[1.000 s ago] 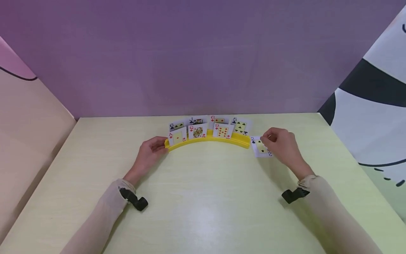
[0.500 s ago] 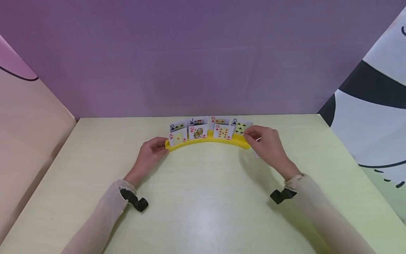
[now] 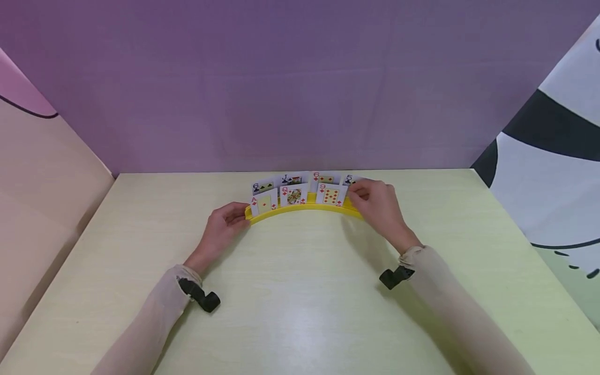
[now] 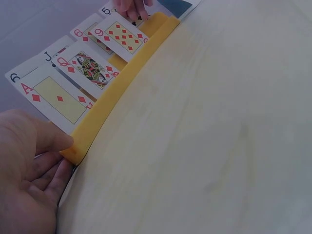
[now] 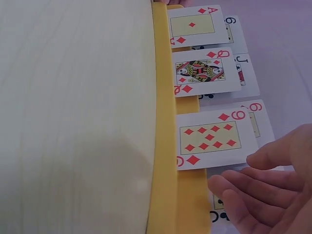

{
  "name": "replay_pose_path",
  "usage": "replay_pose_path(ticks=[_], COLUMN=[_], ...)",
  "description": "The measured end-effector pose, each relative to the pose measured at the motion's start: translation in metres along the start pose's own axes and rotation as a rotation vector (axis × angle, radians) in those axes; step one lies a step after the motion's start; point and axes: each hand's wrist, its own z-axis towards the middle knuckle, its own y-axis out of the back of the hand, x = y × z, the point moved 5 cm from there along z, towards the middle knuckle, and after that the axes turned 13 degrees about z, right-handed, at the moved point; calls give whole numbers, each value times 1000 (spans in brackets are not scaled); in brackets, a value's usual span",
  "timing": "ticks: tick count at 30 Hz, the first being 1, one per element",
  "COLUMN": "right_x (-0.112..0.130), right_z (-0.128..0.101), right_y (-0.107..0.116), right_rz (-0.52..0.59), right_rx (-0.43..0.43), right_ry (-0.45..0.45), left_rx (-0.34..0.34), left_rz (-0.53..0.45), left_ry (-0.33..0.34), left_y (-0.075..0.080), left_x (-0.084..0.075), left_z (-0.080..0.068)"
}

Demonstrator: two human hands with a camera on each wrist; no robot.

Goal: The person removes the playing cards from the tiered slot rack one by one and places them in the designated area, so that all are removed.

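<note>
A curved yellow playing-card holder stands on the table with cards upright in two rows. In front are the ace of diamonds, queen of diamonds and nine of diamonds. Behind them show the six of clubs, a jack, six of diamonds and five of clubs, partly covered. My left hand pinches the holder's left end, thumb on top. My right hand has its thumb at the nine's upper right edge, loosely bent fingers before the five, and a gap between thumb and fingers.
The pale wooden table spreads out in front of the holder. A purple wall rises close behind it. In the left wrist view a teal patch with a white border shows beyond the holder's far end.
My right hand has moved left, from over the two of spades beside the holder's right end to the nine's right edge. The two is now hidden from the head view. My left hand stays put.
</note>
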Motion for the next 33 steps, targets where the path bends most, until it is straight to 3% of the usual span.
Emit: replay_pose_path(ticks=[19, 33], right_x=[-14, -15], right_z=[-1, -3], right_y=[-9, -11], right_rz=[93, 45], right_rx=[53, 60], right_ry=[-17, -27], left_rx=[7, 16], left_rz=[3, -16], left_ry=[19, 28], left_y=[-1, -6], left_x=[1, 2], left_z=[0, 1])
